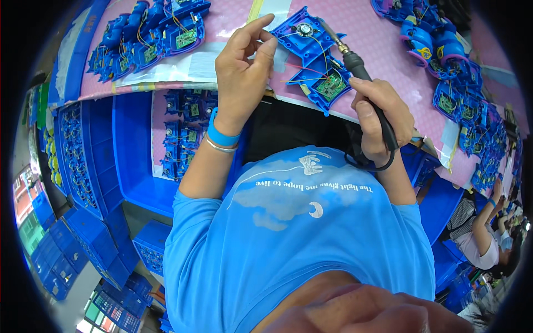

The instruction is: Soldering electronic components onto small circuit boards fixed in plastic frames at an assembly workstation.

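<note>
My right hand (383, 119) is closed round the dark handle of a soldering iron (358, 65). The iron's metal tip points up and left, over the right side of an opened blue plastic housing (297, 47). Inside that housing are a small round speaker-like part (305, 30), thin red and yellow wires, and a green circuit board (331, 85). At the housing's left corner is my left hand (244, 64), loosely curled, its index finger and thumb apart. Nothing shows between those fingers; whether they touch the housing I cannot tell.
Similar blue housings (147, 41) lie in a row at the far left of the pink-covered table (355, 28); more (444, 61) line the right side. A blue bin (133, 150) with boards stands left of my lap. Another person's arm (483, 222) shows at the right.
</note>
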Demonstrator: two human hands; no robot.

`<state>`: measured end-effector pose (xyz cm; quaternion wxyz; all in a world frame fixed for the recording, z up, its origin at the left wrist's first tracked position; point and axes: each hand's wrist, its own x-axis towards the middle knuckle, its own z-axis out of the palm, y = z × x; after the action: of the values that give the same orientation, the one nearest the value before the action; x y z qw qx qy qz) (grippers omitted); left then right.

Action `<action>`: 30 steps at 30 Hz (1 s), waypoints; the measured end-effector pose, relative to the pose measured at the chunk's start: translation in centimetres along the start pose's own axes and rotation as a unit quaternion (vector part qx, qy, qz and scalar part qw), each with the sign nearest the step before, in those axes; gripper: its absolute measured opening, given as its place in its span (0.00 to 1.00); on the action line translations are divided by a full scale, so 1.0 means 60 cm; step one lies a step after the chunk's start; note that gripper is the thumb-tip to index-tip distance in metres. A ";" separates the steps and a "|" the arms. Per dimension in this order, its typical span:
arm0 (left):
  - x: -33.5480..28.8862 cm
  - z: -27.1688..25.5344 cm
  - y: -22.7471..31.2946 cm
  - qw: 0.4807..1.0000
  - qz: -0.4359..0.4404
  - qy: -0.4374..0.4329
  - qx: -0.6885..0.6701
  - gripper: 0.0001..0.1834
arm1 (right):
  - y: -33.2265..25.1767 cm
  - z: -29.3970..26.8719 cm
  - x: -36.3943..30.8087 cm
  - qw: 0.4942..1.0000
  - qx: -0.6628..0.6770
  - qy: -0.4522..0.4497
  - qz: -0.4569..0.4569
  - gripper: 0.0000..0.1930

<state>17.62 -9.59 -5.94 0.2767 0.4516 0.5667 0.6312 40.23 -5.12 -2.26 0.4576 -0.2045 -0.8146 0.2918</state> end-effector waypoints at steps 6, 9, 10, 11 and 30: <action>0.006 0.013 0.004 0.975 0.151 0.040 0.159 0.19 | -0.002 0.005 -0.008 0.999 0.012 0.012 0.044 0.14; 0.008 0.015 0.001 0.965 0.178 0.054 0.183 0.20 | 0.002 0.003 -0.011 0.999 0.008 0.002 0.047 0.14; 0.009 0.016 0.001 0.966 0.177 0.054 0.182 0.20 | 0.003 0.003 -0.012 0.999 0.007 0.002 0.048 0.14; 0.009 0.017 0.001 0.963 0.182 0.053 0.192 0.20 | 0.003 0.005 -0.013 0.998 0.011 0.000 0.057 0.14; 0.009 0.022 -0.004 0.954 0.214 0.047 0.206 0.22 | 0.008 0.011 -0.004 0.996 0.029 -0.012 0.087 0.14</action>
<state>18.48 -8.46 -6.11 0.0096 0.5794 0.5867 0.5657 39.81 -5.11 -3.01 0.4265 -0.2576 -0.7902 0.3568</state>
